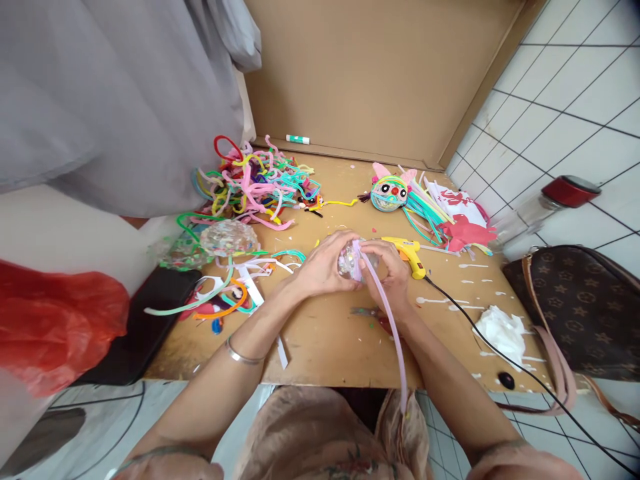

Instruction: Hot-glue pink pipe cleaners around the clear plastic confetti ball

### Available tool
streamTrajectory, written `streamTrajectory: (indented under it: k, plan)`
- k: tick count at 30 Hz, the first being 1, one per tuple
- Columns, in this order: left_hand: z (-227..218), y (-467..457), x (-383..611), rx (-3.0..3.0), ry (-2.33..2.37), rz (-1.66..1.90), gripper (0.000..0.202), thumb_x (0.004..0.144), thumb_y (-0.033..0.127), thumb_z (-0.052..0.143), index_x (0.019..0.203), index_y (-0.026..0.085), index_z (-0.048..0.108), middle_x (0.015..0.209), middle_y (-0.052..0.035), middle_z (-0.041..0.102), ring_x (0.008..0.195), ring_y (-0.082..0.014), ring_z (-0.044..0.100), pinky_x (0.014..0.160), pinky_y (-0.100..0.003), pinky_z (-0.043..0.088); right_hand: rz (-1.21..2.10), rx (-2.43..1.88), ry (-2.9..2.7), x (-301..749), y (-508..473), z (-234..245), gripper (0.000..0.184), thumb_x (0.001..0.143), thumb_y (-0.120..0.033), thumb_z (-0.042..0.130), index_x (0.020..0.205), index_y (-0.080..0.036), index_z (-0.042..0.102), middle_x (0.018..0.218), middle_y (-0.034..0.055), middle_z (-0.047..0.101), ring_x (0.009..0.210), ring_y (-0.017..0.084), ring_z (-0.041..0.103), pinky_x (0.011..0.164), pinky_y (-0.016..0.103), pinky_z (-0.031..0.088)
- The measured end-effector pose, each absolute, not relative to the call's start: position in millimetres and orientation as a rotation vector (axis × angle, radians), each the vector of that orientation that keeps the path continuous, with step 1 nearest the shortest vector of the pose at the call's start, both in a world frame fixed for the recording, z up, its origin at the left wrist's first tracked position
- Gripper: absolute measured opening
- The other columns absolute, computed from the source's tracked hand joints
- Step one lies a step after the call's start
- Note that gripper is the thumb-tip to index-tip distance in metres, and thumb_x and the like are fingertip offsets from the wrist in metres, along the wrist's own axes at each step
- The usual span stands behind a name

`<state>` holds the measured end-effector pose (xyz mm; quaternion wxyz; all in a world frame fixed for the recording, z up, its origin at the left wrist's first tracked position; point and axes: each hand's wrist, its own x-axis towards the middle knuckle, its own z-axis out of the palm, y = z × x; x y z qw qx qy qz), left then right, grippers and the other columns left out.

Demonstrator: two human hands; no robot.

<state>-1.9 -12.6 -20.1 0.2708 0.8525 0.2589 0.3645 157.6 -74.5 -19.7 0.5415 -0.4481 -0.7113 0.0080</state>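
Observation:
Between my two hands, above the table's middle, is a clear, rounded plastic piece [347,262] with shiny specks. My left hand [327,260] curls round its left side. A lilac pipe cleaner [389,313] runs over the piece, and its long free end hangs down toward my lap. My right hand [389,270] presses the pipe cleaner against the right side, fingers closed. Just beyond that hand lies a yellow glue gun [411,257] with a black cord. Pliers [367,312] lie on the table below, partly hidden by my right wrist.
A heap of coloured pipe cleaners [255,180] fills the back left, with another clear plastic piece [230,237] in front. At the back right sits a decorated ball with eyes [390,193]. A crumpled tissue [501,331], a brown handbag [575,307] and a glass bottle [533,213] are right.

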Motion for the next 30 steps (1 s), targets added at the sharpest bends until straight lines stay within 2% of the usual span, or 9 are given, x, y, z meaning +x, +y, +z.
streamTrajectory:
  k: [5,9,12,18,20,23,26,30]
  plan:
    - [-23,-12,-2,2.305,0.685,0.988,0.077,0.059,0.024,0.077,0.129,0.015,0.046,0.142,-0.0185,0.046,0.137,-0.0326,0.043,0.114,-0.047,0.038,0.077,-1.068,-1.656,158,-75,-20,0.016,0.088,-0.025,0.056,0.103,-0.022,0.062,0.104,0.0062,0.07,0.101,0.02,0.064,0.092,0.04,0.051]
    - [-22,-13,-1,2.292,0.721,1.013,0.073,0.061,0.026,0.076,0.128,0.017,0.047,0.13,-0.0146,0.056,0.122,-0.0284,0.056,0.105,-0.043,0.046,0.041,-1.103,-1.637,159,-76,-17,0.016,0.087,-0.026,0.056,0.101,-0.022,0.062,0.102,0.0072,0.069,0.101,0.021,0.064,0.091,0.041,0.051]
    - [-21,-13,-1,2.288,0.784,1.003,0.074,0.061,0.029,0.077,0.127,0.014,0.048,0.124,-0.014,0.059,0.114,-0.0271,0.06,0.101,-0.041,0.048,0.025,-1.146,-1.618,166,-78,-11,0.014,0.086,-0.026,0.056,0.098,-0.021,0.063,0.1,0.0064,0.069,0.098,0.02,0.064,0.09,0.039,0.05]
    - [-18,-10,-3,2.112,0.978,0.96,0.081,0.055,0.036,0.079,0.127,0.014,0.05,0.128,-0.0124,0.059,0.116,-0.0283,0.058,0.105,-0.042,0.045,0.248,-1.285,-1.66,186,-81,3,0.011,0.081,-0.027,0.058,0.074,-0.02,0.063,0.071,-0.001,0.064,0.069,0.013,0.058,0.07,0.028,0.048]
    - [-16,-9,-4,2.073,1.02,0.943,0.082,0.054,0.037,0.079,0.127,0.015,0.05,0.128,-0.0116,0.059,0.117,-0.0287,0.058,0.106,-0.042,0.044,0.275,-1.344,-1.619,191,-79,4,0.011,0.078,-0.027,0.059,0.071,-0.02,0.062,0.067,-0.002,0.062,0.063,0.012,0.054,0.066,0.027,0.046]
    - [-14,-9,-4,2.052,1.054,0.929,0.081,0.055,0.036,0.078,0.127,0.014,0.049,0.128,-0.0111,0.059,0.118,-0.0287,0.058,0.107,-0.043,0.044,0.177,-1.454,-1.41,203,-73,-1,0.012,0.078,-0.029,0.057,0.072,-0.019,0.062,0.069,-0.001,0.063,0.061,0.012,0.054,0.063,0.026,0.046]
    - [-13,-9,-5,2.046,1.068,0.917,0.08,0.056,0.038,0.078,0.127,0.014,0.049,0.127,-0.0113,0.059,0.118,-0.0288,0.058,0.107,-0.043,0.044,-0.021,-1.586,-1.248,216,-68,-6,0.017,0.081,-0.031,0.052,0.079,-0.018,0.062,0.074,0.0017,0.065,0.066,0.014,0.058,0.068,0.029,0.048]
    - [-15,-9,-4,2.032,1.071,0.915,0.081,0.056,0.038,0.078,0.128,0.015,0.049,0.128,-0.0113,0.059,0.118,-0.0287,0.058,0.108,-0.042,0.044,-0.243,-1.984,-1.308,225,-65,-10,0.025,0.086,-0.029,0.046,0.093,-0.016,0.065,0.093,0.0116,0.069,0.085,0.022,0.063,0.08,0.036,0.048]
